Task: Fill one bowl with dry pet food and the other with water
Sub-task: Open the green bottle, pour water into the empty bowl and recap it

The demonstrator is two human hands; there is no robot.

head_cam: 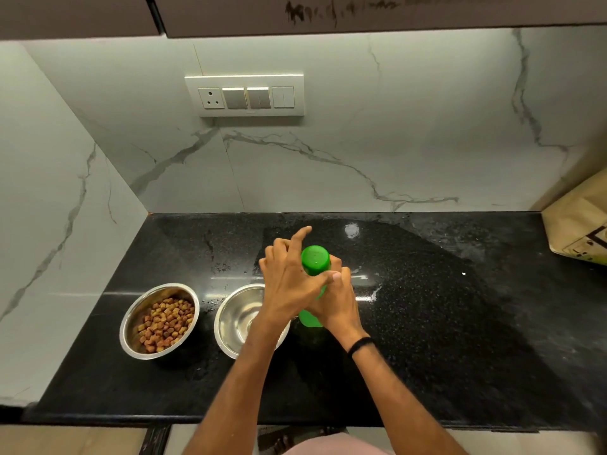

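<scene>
Beside the empty steel bowl [241,318] on the black counter [427,323], the right hand [335,303] wraps the upright green bottle [313,290] while the left hand [289,280] loosely fingers its cap [315,259] (probably unscrewing); steady the body, then pour. Beyond, left, the kibble bowl [160,320] sits filled.

The black speckled stone bench [443,323] lies open across its right half and far strip. On the near left, a steel bowl of brown kibble [160,320] and an empty steel bowl [236,318] stand just beside each other. A tan paper sack [578,224] blocks the far right corner.
</scene>
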